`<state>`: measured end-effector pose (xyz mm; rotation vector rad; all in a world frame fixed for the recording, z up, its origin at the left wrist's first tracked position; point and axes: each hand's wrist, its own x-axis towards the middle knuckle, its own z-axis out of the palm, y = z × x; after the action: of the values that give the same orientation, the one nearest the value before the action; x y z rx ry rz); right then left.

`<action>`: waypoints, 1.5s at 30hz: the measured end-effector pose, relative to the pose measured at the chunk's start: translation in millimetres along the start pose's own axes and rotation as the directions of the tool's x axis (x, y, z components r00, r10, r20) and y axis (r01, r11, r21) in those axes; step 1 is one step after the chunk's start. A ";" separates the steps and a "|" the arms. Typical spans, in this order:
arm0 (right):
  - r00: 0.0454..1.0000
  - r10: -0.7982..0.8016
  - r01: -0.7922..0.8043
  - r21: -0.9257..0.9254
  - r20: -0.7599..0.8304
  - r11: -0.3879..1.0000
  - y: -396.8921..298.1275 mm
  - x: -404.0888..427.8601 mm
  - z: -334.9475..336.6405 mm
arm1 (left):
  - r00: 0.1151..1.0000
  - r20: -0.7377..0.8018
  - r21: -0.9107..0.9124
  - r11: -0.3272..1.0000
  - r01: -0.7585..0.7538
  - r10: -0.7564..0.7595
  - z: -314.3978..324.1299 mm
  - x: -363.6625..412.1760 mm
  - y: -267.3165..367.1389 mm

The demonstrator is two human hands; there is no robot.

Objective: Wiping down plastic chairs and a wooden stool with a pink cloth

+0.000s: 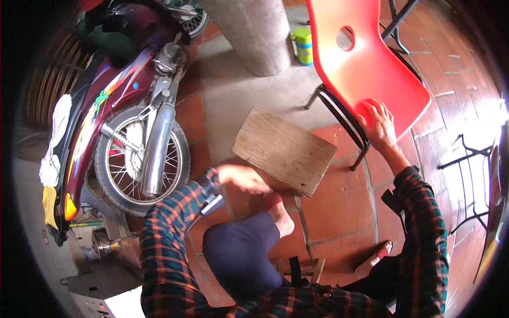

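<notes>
My right hand (376,121) rests on the side of a red plastic chair's seat (397,99), its fingers spread over the surface. Low over the tiled floor hangs my left hand (246,179), blurred, near my foot and the near left edge of a low wooden stool (284,149); nothing shows in it. The stool has a worn rectangular top and stands between the chair and a motorbike. Dark metal legs (338,115) carry the chair, which has an oval hole in its back.
A maroon motorbike (103,107) stands at left, its rear wheel (137,163) towards me. Beyond the stool are a concrete pillar (254,35) and a green container (304,47). Dark metal frames (469,155) stand at right; a metal cylinder (105,243) lies at lower left.
</notes>
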<state>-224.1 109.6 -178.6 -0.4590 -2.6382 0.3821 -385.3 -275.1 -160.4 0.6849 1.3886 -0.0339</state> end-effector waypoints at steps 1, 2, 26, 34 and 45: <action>1.000 -0.011 0.011 0.004 -0.021 1.000 5.1 0.7 -1.6 | 0.986 -0.134 -0.215 0.974 0.068 -0.099 -12.0 -5.2 -5.9; 1.000 0.021 -0.022 -0.032 -0.017 0.999 14.2 -0.8 -8.7 | 0.923 -0.375 -0.221 0.975 0.000 -0.085 -25.6 -12.5 3.7; 0.999 -0.007 0.010 0.074 -0.043 0.997 5.1 -1.3 4.0 | 0.293 -0.934 0.169 0.976 -0.135 0.203 32.6 50.3 89.2; 0.953 0.204 -0.296 0.544 0.224 0.785 -18.7 -65.9 -51.3 | 0.346 -0.872 0.272 0.931 -0.244 0.346 101.8 38.2 149.8; 0.755 0.469 -0.638 0.352 0.458 0.685 -72.8 -338.2 -99.9 | 0.414 -0.654 0.369 0.745 -0.555 0.633 205.6 72.2 206.4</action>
<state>90.9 -64.3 -191.5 -1.1181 -2.4899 1.4099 -103.0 -176.7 -133.8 1.3612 1.8509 0.8805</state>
